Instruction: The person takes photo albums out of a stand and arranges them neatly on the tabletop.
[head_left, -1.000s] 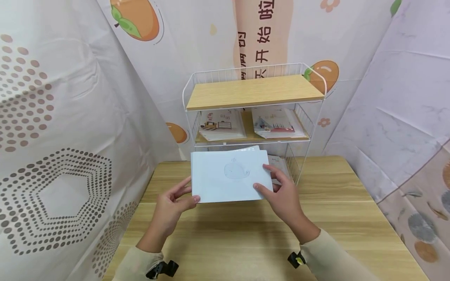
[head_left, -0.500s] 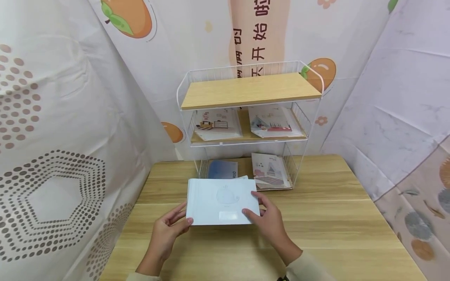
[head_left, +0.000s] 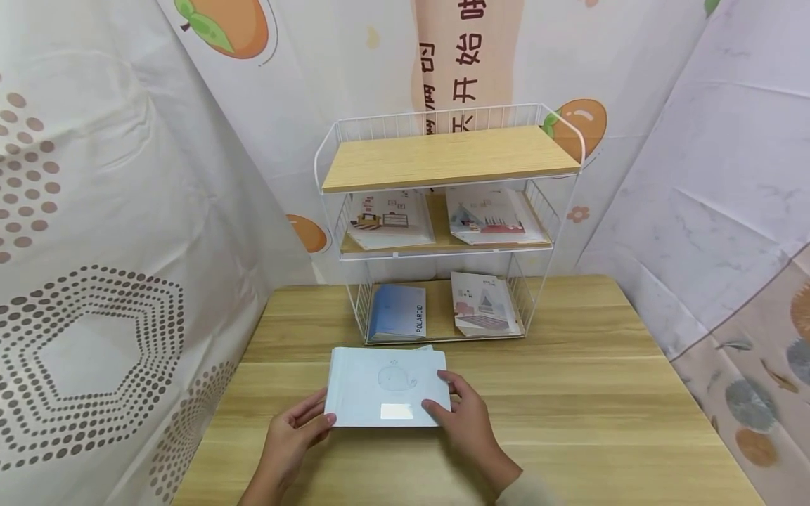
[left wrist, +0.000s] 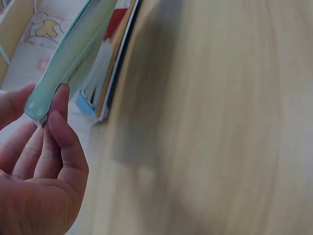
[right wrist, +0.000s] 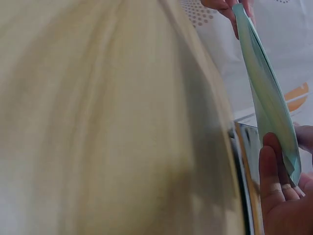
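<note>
A thin pale-blue booklet [head_left: 357,386] with a line drawing of a whale on its cover is held level over the table, in front of the rack. My left hand [head_left: 290,437] pinches its near left corner, thumb on top and fingers underneath. At the right edge my right hand [head_left: 466,420] grips it the same way. A pale corner pokes out past its far edge. In the left wrist view the booklet [left wrist: 73,63] is seen edge-on, with a barcode on its underside. The right wrist view shows its pages [right wrist: 269,93] slightly bowed apart at the edge.
A white wire rack [head_left: 446,254] with wooden shelves stands at the back of the table [head_left: 601,393]. Its bottom level holds a blue POLAROID booklet [head_left: 397,309] and an illustrated booklet [head_left: 484,302]. More illustrated booklets [head_left: 389,218] lie on the middle shelf. Printed cloth hangs behind.
Both hands have brought the booklet down and toward me, away from the rack. The bottom shelf with the POLAROID booklet has come into full view.
</note>
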Motion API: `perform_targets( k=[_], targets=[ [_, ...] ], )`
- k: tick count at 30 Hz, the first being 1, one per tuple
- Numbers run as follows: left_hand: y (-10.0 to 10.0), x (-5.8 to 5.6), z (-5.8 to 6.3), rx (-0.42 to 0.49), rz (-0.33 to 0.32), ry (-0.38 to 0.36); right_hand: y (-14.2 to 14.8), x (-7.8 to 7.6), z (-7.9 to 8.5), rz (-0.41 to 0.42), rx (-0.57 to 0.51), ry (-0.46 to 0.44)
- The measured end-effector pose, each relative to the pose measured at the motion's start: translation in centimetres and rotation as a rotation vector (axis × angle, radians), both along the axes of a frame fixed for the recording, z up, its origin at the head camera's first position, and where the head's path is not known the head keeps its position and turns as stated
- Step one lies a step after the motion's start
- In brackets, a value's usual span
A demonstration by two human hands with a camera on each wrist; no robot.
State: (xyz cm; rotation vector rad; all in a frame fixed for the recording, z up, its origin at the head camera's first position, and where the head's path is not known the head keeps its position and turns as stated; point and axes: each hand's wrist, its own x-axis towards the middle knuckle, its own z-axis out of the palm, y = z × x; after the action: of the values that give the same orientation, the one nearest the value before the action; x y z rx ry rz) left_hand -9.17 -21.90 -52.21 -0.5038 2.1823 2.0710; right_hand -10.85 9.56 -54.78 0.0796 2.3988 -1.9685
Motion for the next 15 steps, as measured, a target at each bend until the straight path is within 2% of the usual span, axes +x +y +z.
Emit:
perform_targets(
  k=[6, 10, 15],
  targets=[
    [-1.2, 0.3, -1.5, -0.047, 0.007, -0.029, -1.0, 0.5, -1.9, 0.039, -0.006, -0.014],
    [-2.5, 0.6, -2.3, -0.044, 0.001, -0.031, -2.0, 0.8, -2.7, 0.078, -0.036, -0.043],
    [-4.4, 1.1, -3.3, -0.102, 0.009, -0.044, -3.3, 1.1, -3.8, 0.116, -0.001, -0.045]
  ],
)
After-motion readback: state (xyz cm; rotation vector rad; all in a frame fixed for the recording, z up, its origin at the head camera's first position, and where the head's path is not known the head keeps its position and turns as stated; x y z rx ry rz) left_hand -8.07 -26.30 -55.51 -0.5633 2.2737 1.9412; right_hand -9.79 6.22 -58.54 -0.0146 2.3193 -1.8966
